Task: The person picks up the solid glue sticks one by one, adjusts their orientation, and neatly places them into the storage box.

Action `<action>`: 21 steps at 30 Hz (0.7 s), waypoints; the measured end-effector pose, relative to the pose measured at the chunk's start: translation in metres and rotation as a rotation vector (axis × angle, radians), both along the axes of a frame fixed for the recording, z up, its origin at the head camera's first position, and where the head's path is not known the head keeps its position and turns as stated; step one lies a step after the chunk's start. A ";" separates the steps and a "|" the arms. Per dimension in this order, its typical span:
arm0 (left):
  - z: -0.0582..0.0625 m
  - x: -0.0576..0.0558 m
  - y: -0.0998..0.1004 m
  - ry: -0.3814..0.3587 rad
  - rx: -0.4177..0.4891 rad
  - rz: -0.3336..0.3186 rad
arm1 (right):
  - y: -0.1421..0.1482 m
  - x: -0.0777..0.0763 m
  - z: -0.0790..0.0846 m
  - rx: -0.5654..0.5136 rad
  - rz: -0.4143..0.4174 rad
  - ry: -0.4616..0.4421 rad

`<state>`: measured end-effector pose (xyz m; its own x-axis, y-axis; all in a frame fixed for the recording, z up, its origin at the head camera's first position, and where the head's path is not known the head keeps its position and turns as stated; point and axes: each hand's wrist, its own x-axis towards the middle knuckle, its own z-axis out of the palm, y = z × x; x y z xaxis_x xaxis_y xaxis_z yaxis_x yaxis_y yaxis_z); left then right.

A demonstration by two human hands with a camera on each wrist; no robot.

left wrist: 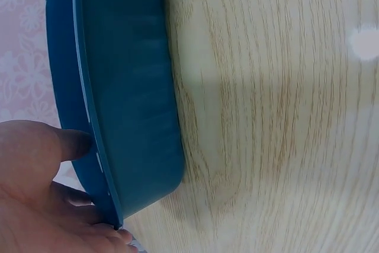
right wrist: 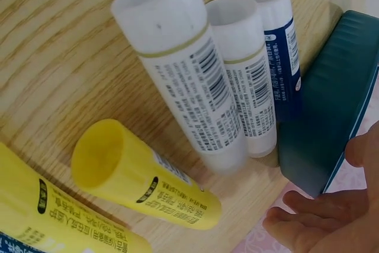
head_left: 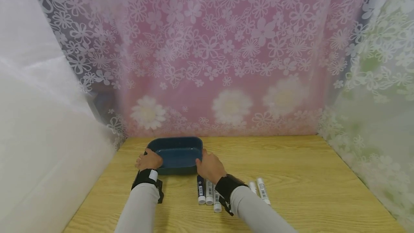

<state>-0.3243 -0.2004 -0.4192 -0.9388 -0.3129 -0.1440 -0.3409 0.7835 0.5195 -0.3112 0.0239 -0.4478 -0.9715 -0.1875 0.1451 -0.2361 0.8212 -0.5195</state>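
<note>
A small curtained-off space surrounds a wood-grain bench [head_left: 307,168]: a pink flower-print sheet [head_left: 200,56] fills the upper middle of the frame, a plain white sheet [head_left: 38,100] the left edge, a green-and-white flowered sheet [head_left: 381,92] the right; home or workplace is unclear

In view are one blue basin [head_left: 178,158], one navy tube [head_left: 201,189], four white tubes [head_left: 209,191] and two yellow tubes [right wrist: 148,176].

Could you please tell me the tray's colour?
The tray is dark teal, clearest in the left wrist view.
</note>
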 end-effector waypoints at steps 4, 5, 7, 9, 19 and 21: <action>0.000 0.000 0.000 0.005 0.015 0.005 | 0.001 -0.001 -0.004 -0.011 0.017 0.010; 0.000 0.000 0.000 0.006 0.017 0.009 | 0.001 -0.001 -0.005 -0.015 0.025 0.015; -0.001 -0.001 0.000 0.008 0.017 0.017 | 0.002 -0.001 -0.005 -0.021 0.039 0.021; -0.001 -0.001 0.000 0.007 0.016 0.021 | 0.002 -0.001 -0.005 -0.017 0.048 0.026; 0.000 0.000 0.003 0.002 0.004 0.044 | 0.002 -0.001 -0.002 0.004 0.048 0.027; -0.001 -0.001 0.003 -0.001 0.001 0.043 | 0.003 -0.001 -0.002 0.000 0.050 0.022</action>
<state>-0.3253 -0.1970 -0.4197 -0.9242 -0.3531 -0.1454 -0.3750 0.7675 0.5199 -0.3118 0.0270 -0.4495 -0.9575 -0.2359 0.1662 -0.2883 0.8083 -0.5134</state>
